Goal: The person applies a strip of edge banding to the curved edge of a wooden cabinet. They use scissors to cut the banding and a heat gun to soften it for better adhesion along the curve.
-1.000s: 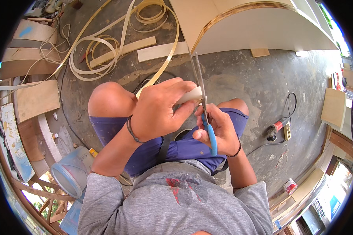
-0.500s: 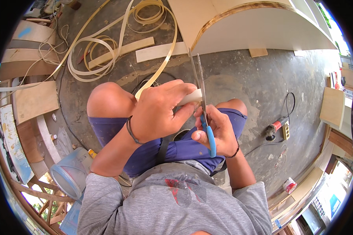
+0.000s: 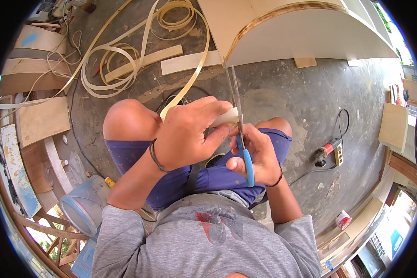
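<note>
My left hand is closed on a flat, pale edge-banding strip, its short end sticking out past the thumb and fingers. A yellowish length of the strip trails from behind this hand toward the coils on the floor. In my right hand are scissors with blue handles, the fingers wrapped around the grips. Their long metal blades point away from me, a little apart at the tips, and meet the end of the strip beside my left fingertips. Both hands are close together above my lap.
Loose coils of banding lie on the concrete floor, next to narrow wooden boards. A large white panel piece with a curved edge stands ahead. At right are a red power tool and a power strip; a clear bucket is at left.
The tips of the scissor blades have come slightly closer together. Both hands and the strip stay in nearly the same place.
</note>
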Available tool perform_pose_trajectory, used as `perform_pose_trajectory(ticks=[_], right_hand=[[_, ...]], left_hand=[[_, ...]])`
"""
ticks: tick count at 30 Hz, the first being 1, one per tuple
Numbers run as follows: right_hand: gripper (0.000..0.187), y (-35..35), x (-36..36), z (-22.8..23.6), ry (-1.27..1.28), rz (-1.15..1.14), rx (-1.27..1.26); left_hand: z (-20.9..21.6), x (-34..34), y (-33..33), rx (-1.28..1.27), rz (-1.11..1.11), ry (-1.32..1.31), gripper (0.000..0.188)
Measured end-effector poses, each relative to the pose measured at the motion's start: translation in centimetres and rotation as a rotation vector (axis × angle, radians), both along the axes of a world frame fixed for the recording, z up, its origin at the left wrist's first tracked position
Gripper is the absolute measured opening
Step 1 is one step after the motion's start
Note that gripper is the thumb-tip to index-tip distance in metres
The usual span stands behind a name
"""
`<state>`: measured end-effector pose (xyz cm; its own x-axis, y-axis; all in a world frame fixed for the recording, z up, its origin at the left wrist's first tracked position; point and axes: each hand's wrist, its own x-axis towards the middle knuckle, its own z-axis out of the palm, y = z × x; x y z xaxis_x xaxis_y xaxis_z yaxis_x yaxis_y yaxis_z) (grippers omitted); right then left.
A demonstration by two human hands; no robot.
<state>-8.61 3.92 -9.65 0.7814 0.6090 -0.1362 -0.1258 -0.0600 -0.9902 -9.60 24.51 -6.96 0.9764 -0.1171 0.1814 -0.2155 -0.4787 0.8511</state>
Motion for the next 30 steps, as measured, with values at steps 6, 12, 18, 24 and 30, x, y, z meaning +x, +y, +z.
perform_pose_trajectory(ticks=[6, 12, 18, 24, 30], right_hand=[[0.056, -0.2, -0.2, 0.1, 0.034, -0.004, -0.039], [0.053, -0.2, -0.6, 0.3, 0.036, -0.010, -0.078], [0.056, 0.0, -0.7, 0.4, 0.015, -0.030, -0.052], [0.056, 0.0, -0.8, 0.6, -0.005, -0.027, -0.063], [0.053, -0.2, -1.1, 0.7, -0.006, -0.031, -0.096]], left_hand=[[-0.1, -0.1, -0.1, 0.008, 0.000, -0.019, 0.029], [-0.1, -0.3, -0.1, 0.033, 0.004, -0.027, 0.029], [-0.1, -0.4, -0.1, 0.034, 0.002, -0.050, 0.030], [0.2, -0.5, -0.1, 0.027, -0.016, -0.044, 0.030], [0.2, -0.7, -0.3, 0.024, -0.019, -0.042, 0.031]])
